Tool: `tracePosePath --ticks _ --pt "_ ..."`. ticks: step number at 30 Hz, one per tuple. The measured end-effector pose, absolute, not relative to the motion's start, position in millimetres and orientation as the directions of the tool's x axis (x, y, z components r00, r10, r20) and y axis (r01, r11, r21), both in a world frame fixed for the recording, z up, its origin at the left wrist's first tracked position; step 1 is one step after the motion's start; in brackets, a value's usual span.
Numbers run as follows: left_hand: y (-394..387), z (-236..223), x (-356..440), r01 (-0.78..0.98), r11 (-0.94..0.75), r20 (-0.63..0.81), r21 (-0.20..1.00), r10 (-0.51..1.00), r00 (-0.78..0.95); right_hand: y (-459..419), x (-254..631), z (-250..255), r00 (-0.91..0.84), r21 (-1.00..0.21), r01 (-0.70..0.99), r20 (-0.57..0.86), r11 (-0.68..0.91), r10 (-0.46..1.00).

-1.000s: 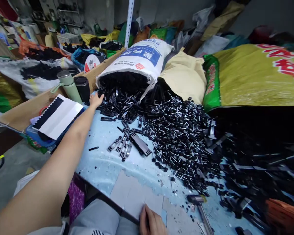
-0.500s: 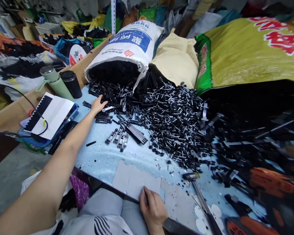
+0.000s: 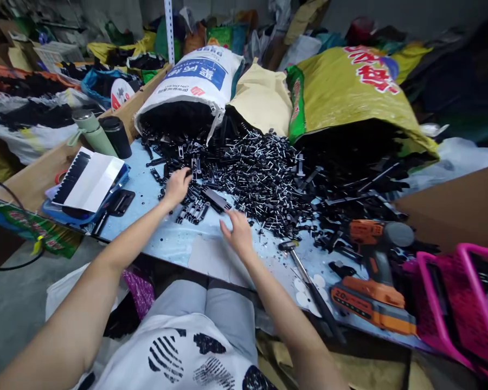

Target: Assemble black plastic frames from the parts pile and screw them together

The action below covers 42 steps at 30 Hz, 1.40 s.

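Observation:
My left hand (image 3: 178, 186) is over the near edge of the heap of black parts, its fingers curled together at the tips. Something dark shows at those fingertips, too small to name. Below it, several slotted black-and-metal pieces (image 3: 193, 212) lie side by side. My right hand (image 3: 238, 234) is just right of a stack of flat grey bars (image 3: 216, 199), thumb apart from the fingers, with nothing seen in it. Beside it spreads a big pile of small black parts with silvery pins (image 3: 264, 184).
A hammer (image 3: 309, 279) and an orange cordless drill (image 3: 374, 281) lie to the right, near a pink basket (image 3: 439, 303). Sacks, one white (image 3: 203, 76) and one yellow (image 3: 345, 86), spill parts at the back. A green flask (image 3: 95, 132) and black cup (image 3: 116, 135) stand left.
My right hand has lifted from the grey sheet at the table edge and reached forward to the grey bars. My left hand has moved right across the parts. The view has swung right.

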<state>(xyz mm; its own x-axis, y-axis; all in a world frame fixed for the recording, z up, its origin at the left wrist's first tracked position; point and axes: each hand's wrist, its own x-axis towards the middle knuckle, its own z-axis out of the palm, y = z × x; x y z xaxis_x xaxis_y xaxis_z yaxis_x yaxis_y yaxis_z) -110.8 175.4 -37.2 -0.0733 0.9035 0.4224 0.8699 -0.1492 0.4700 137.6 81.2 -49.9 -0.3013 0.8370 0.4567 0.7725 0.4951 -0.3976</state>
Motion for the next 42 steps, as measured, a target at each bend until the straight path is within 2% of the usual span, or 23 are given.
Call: tracePosePath --ticks 2,4,6,8,10,11,13,16,18,20,22,25,27,29,33,37,40,42 --pt "125 -40 -83 0.858 -0.247 0.392 0.450 0.918 0.058 128 118 -43 -0.334 -0.325 0.818 0.402 0.474 0.852" --pt "73 -51 -59 0.857 -0.323 0.305 0.401 0.929 0.208 161 101 -43 -0.395 -0.266 0.845 0.275 0.464 0.877" --pt "31 -65 -46 0.877 -0.338 0.203 0.342 0.938 0.282 176 89 -47 -0.437 -0.259 0.843 0.180 0.471 0.881" --pt "1 -76 -45 0.904 -0.305 0.145 0.300 0.951 0.273 171 88 -52 -0.453 -0.340 0.799 0.201 0.496 0.868" --pt "-15 -82 -53 0.922 -0.242 0.138 0.301 0.968 0.209 152 96 -57 -0.448 -0.487 0.693 0.287 0.531 0.847" --pt "-20 -83 -58 0.919 -0.217 0.157 0.330 0.972 0.174 139 103 -59 -0.436 -0.569 0.627 0.311 0.533 0.845" --pt "-26 -82 -68 0.868 -0.217 0.248 0.447 0.962 0.113 111 120 -60 -0.405 -0.735 0.500 0.269 0.458 0.874" --pt "-25 -73 -73 0.691 -0.339 0.457 0.639 0.889 0.014 72 144 -58 -0.341 -0.935 0.308 0.063 0.175 0.938" --pt "-21 -63 -67 0.574 -0.422 0.526 0.701 0.850 -0.016 52 156 -56 -0.302 -0.987 0.157 -0.073 -0.026 0.951" --pt "-15 -53 -56 0.509 -0.455 0.520 0.731 0.854 0.017 37 164 -53 -0.263 -0.985 0.034 -0.171 -0.168 0.949" --pt "-10 -45 -43 0.472 -0.434 0.455 0.767 0.887 0.075 25 170 -50 -0.234 -0.968 -0.026 -0.237 -0.250 0.943" --pt "-10 -39 -23 0.360 -0.298 0.246 0.884 0.952 0.184 8 173 -44 -0.231 -0.958 -0.052 -0.262 -0.281 0.937" --pt "-12 -38 -13 0.274 -0.168 0.102 0.947 0.966 0.239 -2 173 -43 -0.253 -0.964 -0.053 -0.239 -0.260 0.938" --pt "-16 -38 -6 0.241 -0.127 0.071 0.962 0.971 0.229 -9 174 -43 -0.275 -0.979 -0.022 -0.187 -0.201 0.943" --pt "-21 -35 -2 0.309 -0.324 0.275 0.894 0.942 0.194 -6 189 -38 -0.369 -0.985 0.160 0.007 0.071 0.930" --pt "-22 -30 -3 0.350 -0.425 0.363 0.835 0.903 0.232 -5 202 -29 -0.445 -0.861 0.351 0.193 0.369 0.875" --pt "-16 -19 1 0.413 -0.413 0.435 0.812 0.899 0.045 -27 187 -34 -0.463 -0.816 0.372 0.250 0.443 0.850" --pt "-8 -11 4 0.451 -0.389 0.479 0.803 0.872 -0.103 -46 168 -46 -0.554 -0.808 0.346 0.234 0.477 0.799"
